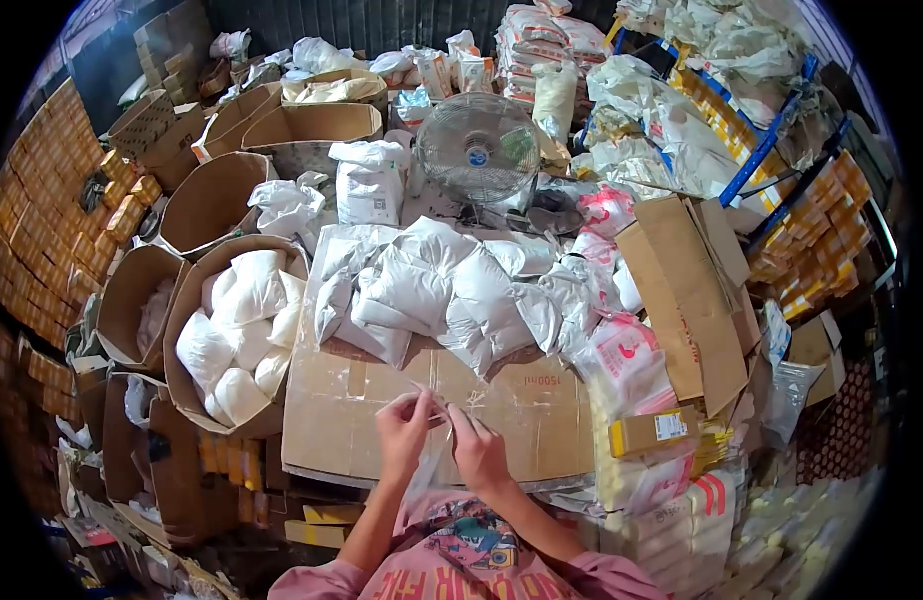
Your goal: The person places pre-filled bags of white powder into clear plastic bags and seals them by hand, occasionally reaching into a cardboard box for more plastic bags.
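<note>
Flattened cardboard sheet, white filled bags piled

Lower-centre bag is thin clear plastic, the sheet beneath matt brown cardboard, the upper-centre fan wire metal.

At twelve o'clock we see a round fan; just below it, white filled bags lie heaped on a cardboard sheet. At nine o'clock a carton holds more; at three o'clock lies flattened cardboard.
</note>
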`<state>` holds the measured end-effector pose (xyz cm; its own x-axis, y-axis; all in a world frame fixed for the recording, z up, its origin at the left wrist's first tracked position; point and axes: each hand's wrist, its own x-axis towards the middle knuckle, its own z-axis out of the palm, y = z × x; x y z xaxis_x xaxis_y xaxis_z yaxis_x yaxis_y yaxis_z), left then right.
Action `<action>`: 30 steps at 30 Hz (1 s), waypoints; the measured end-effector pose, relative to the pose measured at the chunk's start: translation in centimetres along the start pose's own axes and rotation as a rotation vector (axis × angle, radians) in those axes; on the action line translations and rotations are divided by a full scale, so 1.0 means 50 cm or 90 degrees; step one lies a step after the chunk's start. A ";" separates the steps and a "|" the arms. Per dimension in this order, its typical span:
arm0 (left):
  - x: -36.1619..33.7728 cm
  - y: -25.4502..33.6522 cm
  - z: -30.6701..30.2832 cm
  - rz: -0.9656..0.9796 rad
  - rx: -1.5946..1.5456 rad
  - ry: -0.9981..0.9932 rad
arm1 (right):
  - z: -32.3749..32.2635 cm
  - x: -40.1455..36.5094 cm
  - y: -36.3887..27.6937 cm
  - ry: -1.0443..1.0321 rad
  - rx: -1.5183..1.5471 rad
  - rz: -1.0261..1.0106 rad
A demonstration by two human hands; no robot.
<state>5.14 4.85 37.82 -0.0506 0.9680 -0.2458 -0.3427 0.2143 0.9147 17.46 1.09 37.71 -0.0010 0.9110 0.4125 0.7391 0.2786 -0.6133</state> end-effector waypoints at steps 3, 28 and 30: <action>-0.011 -0.013 -0.031 -0.017 -0.079 0.043 | 0.009 -0.023 0.009 -0.078 -0.002 0.004; -0.122 0.032 -0.335 -0.059 0.190 -0.023 | 0.165 -0.101 -0.174 -0.328 0.430 0.305; -0.126 0.038 -0.361 -0.093 0.156 -0.060 | 0.167 -0.100 -0.196 -0.312 0.398 0.266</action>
<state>-12.14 -3.22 35.30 0.0743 0.9302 -0.3595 -0.1028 0.3657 0.9250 4.58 -3.63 36.02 -0.2077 0.9629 -0.1726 0.2424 -0.1203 -0.9627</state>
